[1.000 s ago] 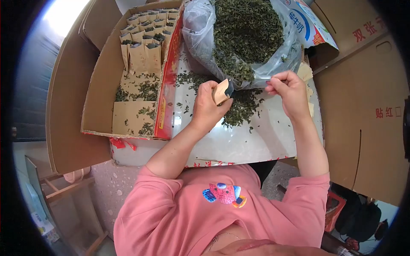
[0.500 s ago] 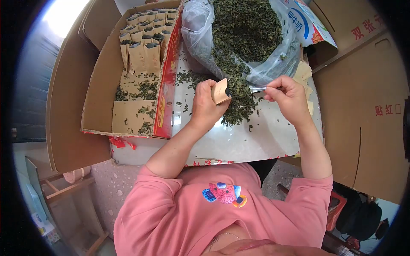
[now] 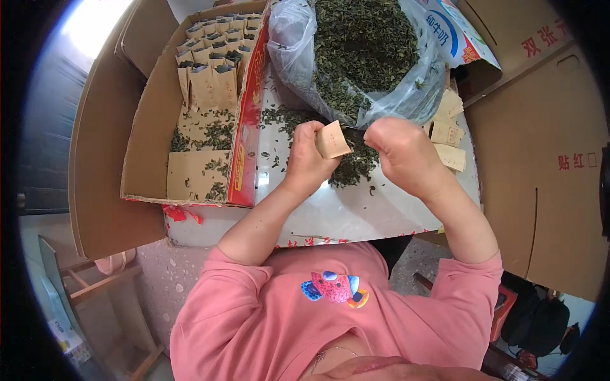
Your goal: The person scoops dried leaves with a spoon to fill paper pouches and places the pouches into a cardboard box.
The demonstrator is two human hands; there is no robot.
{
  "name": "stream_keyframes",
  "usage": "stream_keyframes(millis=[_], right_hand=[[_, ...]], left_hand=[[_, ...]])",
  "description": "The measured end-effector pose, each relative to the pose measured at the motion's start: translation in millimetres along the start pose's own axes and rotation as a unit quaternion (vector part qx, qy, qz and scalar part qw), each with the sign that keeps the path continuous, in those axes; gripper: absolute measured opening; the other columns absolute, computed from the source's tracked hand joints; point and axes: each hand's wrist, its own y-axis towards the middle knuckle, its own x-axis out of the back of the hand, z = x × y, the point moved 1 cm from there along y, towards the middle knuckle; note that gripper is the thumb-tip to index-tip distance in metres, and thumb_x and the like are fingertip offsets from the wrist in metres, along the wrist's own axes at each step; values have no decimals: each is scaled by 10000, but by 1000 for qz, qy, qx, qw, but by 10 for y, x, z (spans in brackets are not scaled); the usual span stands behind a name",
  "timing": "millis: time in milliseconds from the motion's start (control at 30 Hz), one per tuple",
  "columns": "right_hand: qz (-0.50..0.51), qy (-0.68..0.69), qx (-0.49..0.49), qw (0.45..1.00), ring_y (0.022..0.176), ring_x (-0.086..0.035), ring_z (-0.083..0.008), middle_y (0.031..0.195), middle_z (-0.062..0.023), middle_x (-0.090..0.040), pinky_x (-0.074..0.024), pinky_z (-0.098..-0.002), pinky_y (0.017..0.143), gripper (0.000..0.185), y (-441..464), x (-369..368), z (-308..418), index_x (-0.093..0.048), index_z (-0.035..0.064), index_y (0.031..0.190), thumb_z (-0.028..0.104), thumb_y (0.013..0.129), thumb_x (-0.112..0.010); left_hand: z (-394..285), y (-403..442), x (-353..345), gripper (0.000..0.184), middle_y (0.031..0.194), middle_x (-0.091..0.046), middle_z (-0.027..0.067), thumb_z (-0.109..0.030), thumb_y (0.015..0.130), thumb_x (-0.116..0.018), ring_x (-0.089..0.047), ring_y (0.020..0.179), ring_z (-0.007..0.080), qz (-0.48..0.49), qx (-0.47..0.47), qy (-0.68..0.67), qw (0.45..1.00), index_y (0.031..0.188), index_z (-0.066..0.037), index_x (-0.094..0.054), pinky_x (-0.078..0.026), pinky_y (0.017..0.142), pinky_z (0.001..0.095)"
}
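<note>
My left hand (image 3: pixel 307 157) is wrapped round a small brown paper bag (image 3: pixel 332 141), held tilted above the table with its mouth facing right. My right hand (image 3: pixel 406 155) is closed on a metal spoon (image 3: pixel 356 132), most of it hidden behind the fingers. The spoon's visible part reaches to the mouth of the paper bag; whether leaves lie on it I cannot tell. Below both hands is a pile of dried green leaves (image 3: pixel 353 170). Behind them a clear plastic bag (image 3: pixel 291 51) stands open, full of the same leaves (image 3: pixel 365 44).
On the left, a cardboard box (image 3: pixel 244 152) holds rows of filled paper bags (image 3: pixel 215 86) and scattered leaves. Flat paper bags (image 3: pixel 448 133) lie at the table's right side. A milk carton (image 3: pixel 467 38) and large cardboard panels (image 3: pixel 540 146) stand to the right.
My right hand has moved left and turned over, bringing the spoon from the leaf pile to the paper bag's mouth. The paper bag has shifted slightly right. More flat bags show at right.
</note>
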Motion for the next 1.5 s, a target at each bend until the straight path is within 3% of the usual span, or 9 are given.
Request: stream_keyframes(millis=[267, 500, 567, 700, 933, 1033, 1100, 1200, 1500], right_hand=[[17, -94, 137, 986, 748, -598, -316, 855, -128, -601, -491, -398, 667, 162, -59, 31, 116, -541, 9, 804, -65, 665, -577], [-50, -107, 109, 987, 762, -621, -309, 868, -138, -628, -509, -391, 669, 189, -140, 198, 5, -590, -9, 861, -92, 692, -606], [-156, -79, 65, 982, 744, -629, -313, 848, -148, -635, -515, -386, 671, 111, -139, 210, -114, -599, -17, 849, -76, 760, -632], [-180, -74, -123, 973, 737, -629, -327, 798, -143, -640, -508, -381, 660, 34, -42, 204, -446, -604, -5, 856, 2, 830, -625], [-140, -166, -178, 960, 767, -627, -382, 807, -171, -649, -495, -409, 690, 101, 255, -178, -980, -637, 23, 894, 102, 832, -641], [-158, -93, -233, 955, 728, -668, -311, 775, -145, -666, -517, -372, 659, 113, 437, -375, -1037, -652, 13, 900, 89, 817, -657], [-190, 68, -319, 926, 691, -685, -199, 752, -105, -677, -540, -308, 618, 96, 527, -526, -1182, -659, -11, 877, 66, 818, -652], [-198, 188, -374, 886, 683, -670, -126, 771, -76, -673, -548, -254, 597, 82, 632, -487, -1016, -648, -24, 864, 51, 838, -632], [-232, 306, -400, 832, 682, -657, -142, 814, -96, -666, -544, -247, 606, 57, 434, -393, -1033, -622, -20, 900, 27, 869, -624]], left_hand=[[-38, -21, 12, 558, 1032, -495, 142, -106, 669, -812, -531, 973, 276, 24, 18, -52, 998, 1093, -15, -461, -462, 857, 352], [4, 4, 5, 568, 1037, -498, 119, -124, 682, -835, -547, 931, 222, 5, 22, -68, 997, 1095, -13, -461, -475, 817, 322], [38, 12, -2, 567, 1039, -497, 117, -122, 681, -834, -546, 936, 220, 5, 22, -72, 997, 1095, -14, -461, -475, 821, 320], [136, 4, -60, 567, 1043, -494, 116, -121, 682, -834, -545, 940, 218, 5, 26, -101, 995, 1096, -17, -460, -474, 831, 316], [31, -6, 4, 570, 1048, -496, 117, -130, 688, -834, -547, 937, 219, 12, 31, -74, 997, 1103, -21, -460, -481, 820, 321], [46, -4, -6, 571, 1046, -502, 117, -133, 688, -834, -550, 929, 218, 5, 16, -71, 997, 1105, -23, -460, -485, 809, 321], [56, -2, -6, 573, 1041, -505, 117, -132, 688, -833, -550, 927, 217, 7, 14, -70, 997, 1109, -21, -460, -485, 807, 320], [103, -5, -28, 578, 1044, -502, 117, -129, 686, -833, -549, 928, 219, 9, 17, -90, 996, 1113, -19, -460, -484, 810, 322], [92, -5, -37, 585, 1062, -478, 100, -115, 678, -833, -537, 936, 187, 15, 31, -115, 993, 1118, -19, -461, -484, 809, 302]])
